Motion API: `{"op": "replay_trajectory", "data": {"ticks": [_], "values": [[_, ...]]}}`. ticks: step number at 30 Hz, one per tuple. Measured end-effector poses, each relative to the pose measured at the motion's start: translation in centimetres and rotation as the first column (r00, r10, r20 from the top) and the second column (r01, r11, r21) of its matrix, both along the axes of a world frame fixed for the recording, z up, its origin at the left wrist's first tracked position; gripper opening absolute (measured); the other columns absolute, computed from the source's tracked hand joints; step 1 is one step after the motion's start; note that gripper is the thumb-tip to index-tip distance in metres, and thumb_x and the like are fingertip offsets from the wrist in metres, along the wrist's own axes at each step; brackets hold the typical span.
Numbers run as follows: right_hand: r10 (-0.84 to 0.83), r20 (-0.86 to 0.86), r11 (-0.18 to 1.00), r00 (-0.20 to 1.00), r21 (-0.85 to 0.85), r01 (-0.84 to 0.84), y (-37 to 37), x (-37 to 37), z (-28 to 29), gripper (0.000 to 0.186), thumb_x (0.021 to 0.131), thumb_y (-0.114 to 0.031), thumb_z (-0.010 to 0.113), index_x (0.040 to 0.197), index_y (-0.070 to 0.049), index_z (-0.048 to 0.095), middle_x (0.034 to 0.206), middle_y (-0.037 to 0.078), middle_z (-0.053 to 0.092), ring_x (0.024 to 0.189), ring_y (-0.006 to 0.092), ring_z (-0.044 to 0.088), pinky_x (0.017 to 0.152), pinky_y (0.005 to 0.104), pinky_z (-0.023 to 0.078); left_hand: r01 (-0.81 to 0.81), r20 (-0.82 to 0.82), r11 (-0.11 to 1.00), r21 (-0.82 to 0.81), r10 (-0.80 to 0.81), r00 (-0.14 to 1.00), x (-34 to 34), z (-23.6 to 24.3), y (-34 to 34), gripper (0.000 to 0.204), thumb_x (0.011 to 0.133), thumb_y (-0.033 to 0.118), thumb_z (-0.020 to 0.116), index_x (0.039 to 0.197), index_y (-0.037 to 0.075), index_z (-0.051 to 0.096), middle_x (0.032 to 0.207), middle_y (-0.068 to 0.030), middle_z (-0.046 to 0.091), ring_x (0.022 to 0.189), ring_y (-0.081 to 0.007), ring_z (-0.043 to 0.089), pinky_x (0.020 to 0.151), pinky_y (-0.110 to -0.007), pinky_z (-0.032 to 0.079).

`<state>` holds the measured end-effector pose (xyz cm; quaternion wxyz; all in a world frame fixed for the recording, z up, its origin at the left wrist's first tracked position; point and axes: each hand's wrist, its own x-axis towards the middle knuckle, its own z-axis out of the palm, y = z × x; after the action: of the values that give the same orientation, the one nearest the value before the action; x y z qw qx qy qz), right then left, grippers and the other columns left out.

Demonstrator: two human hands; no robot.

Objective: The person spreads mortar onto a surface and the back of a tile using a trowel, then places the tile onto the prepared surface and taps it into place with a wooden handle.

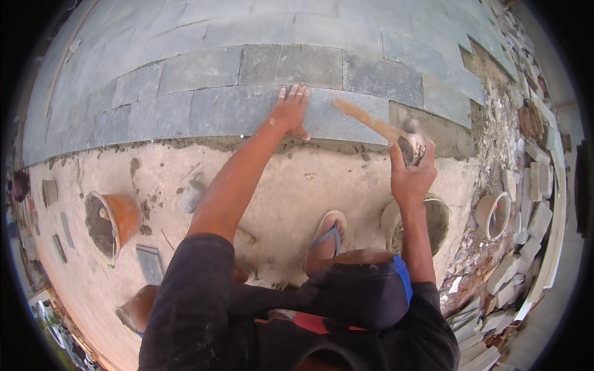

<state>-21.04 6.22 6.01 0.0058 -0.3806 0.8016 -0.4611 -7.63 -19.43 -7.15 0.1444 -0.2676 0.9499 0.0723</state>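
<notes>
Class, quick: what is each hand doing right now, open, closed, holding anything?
Left hand: open, palm flat on the grey stone paving slab.
Right hand: closed, holding the wooden-handled hammer by its metal head end, handle pointing away.

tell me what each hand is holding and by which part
The right hand grips a hammer up at its head, wooden handle pointing away. The left hand holds nothing, lying flat on a grey stone tile.

Orange bucket (pixel 114 224) left, white bucket (pixel 493 214) right, rubble pile (pixel 526 185)
</notes>
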Motion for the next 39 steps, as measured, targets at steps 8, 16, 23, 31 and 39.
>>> {"op": "replay_trajectory", "data": {"ticks": [8, 16, 23, 31, 39], "values": [[-0.021, -0.027, 1.0, 0.999, -0.018, 0.02, 0.5, 0.0, 0.1, 0.049, 0.085, -0.018, 0.077, 0.123, 0.002, 0.053, 0.096, 0.017, 0.07, 0.087, 0.0183, 0.069, 0.075, 0.0326, 0.054, -0.009, -0.032, 1.0, 0.009, 0.01, 0.999, -0.1, 0.0, -0.2, 0.13, 0.064, 0.058, 0.083, 0.155, 0.0, 0.01, 0.163, -0.0173, 0.007, 0.151, -0.0321, 0.007, 0.122, -0.051, 0.01], [-0.021, -0.058, 1.0, 0.998, -0.005, 0.021, 1.0, 0.3, 0.0, 0.047, 0.086, -0.016, 0.075, 0.124, 0.002, 0.053, 0.097, 0.012, 0.069, 0.086, 0.013, 0.065, 0.076, 0.0299, 0.053, -0.014, -0.04, 1.0, -0.012, 0.013, 0.999, 0.0, 0.0, -0.6, 0.131, 0.064, 0.059, 0.083, 0.155, 0.0, 0.009, 0.163, -0.018, 0.007, 0.151, -0.0324, 0.006, 0.122, -0.051, 0.01], [-0.039, 0.085, 0.998, 0.996, -0.039, 0.042, 1.7, 0.1, -0.3, 0.047, 0.086, -0.015, 0.076, 0.123, 0.003, 0.054, 0.099, 0.011, 0.069, 0.085, 0.0142, 0.063, 0.078, 0.0291, 0.052, -0.029, -0.023, 0.999, 0.041, 0.03, 0.999, 0.0, 0.1, 0.0, 0.13, 0.064, 0.056, 0.085, 0.155, 0.001, 0.011, 0.164, -0.0151, 0.009, 0.152, -0.03, 0.007, 0.123, -0.051, 0.01], [-0.081, 0.018, 0.997, 0.997, 0.02, 0.081, 3.4, -1.5, -0.4, 0.05, 0.087, -0.016, 0.075, 0.125, 0.007, 0.052, 0.1, 0.011, 0.065, 0.09, 0.0155, 0.06, 0.081, 0.0299, 0.049, -0.014, -0.015, 1.0, 0.02, 0.014, 1.0, -0.4, 0.2, -0.4, 0.133, 0.061, 0.059, 0.084, 0.155, 0.001, 0.01, 0.164, -0.0157, 0.007, 0.152, -0.0308, 0.005, 0.123, -0.051, 0.009], [-0.223, 0.028, 0.973, 0.974, -0.047, 0.224, 5.2, -5.2, -1.8, 0.048, 0.087, -0.014, 0.075, 0.124, 0.006, 0.053, 0.1, 0.013, 0.067, 0.089, 0.0168, 0.063, 0.08, 0.031, 0.051, -0.024, -0.016, 1.0, 0.015, 0.024, 1.0, -0.5, 0.3, -0.5, 0.133, 0.061, 0.059, 0.084, 0.155, 0.001, 0.01, 0.164, -0.0162, 0.006, 0.152, -0.0304, 0.005, 0.123, -0.05, 0.009]]}}
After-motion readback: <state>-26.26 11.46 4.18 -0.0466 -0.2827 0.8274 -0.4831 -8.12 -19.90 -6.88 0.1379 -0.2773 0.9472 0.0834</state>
